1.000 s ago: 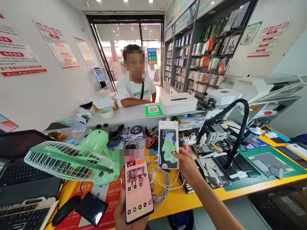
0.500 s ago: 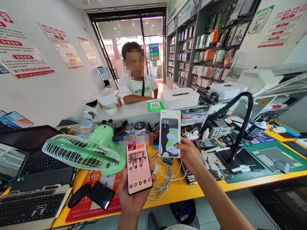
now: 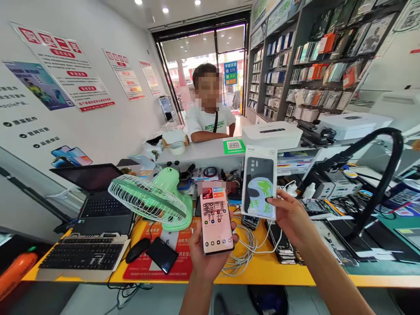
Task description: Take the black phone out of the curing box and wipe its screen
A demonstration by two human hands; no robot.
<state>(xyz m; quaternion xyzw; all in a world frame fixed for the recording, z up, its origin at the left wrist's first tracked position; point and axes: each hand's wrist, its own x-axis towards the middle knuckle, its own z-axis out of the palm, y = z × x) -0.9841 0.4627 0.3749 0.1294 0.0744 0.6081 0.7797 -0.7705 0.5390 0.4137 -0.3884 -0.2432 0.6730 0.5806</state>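
In my left hand (image 3: 210, 258) lies a smartphone (image 3: 217, 227), its lit pink screen full of app icons facing me. The thumb and fingers wrap round its edges. My right hand (image 3: 292, 214) pinches the lower right edge of a packaged phone case (image 3: 259, 183). The pack is flat with a pale border and shows a dark case with a camera cutout; glare covers its lower half. The phone and the pack are held up side by side above the yellow desk (image 3: 252, 278), apart from each other.
A green fan (image 3: 151, 199), a laptop (image 3: 101, 205), a keyboard (image 3: 85, 256), a mouse (image 3: 138, 250) and a dark phone (image 3: 162, 254) stand left. White cables (image 3: 244, 249) lie beneath my hands. A black bent arm (image 3: 390, 175) rises right. Across the counter (image 3: 197, 151) leans a person (image 3: 210, 120).
The view has swung left, so the scene sits further right, showing more of the left wall. Both hands keep their holds on the phone and the packaged case.
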